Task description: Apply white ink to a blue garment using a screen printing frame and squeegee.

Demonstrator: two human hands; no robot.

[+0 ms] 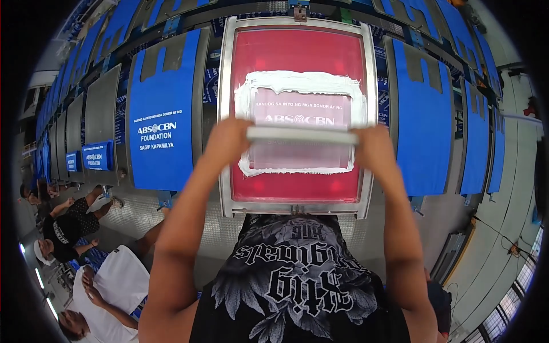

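A metal-framed printing screen (297, 203) with a red mesh lies flat in front of me, with white ink (297, 83) spread around a pale stencil window. Across the middle of that window lies a long squeegee (302, 135). My left hand (229, 140) grips its left end. My right hand (373, 147) grips its right end. Both forearms reach up from the lower edge, over my black printed shirt.
Blue fabric bags sit on grey pallets left (160, 123) and right (423, 123) of the screen, with more curving away along the row. At lower left, several people (103, 286) sit or stand on the floor. Cables run along the floor at right (503, 240).
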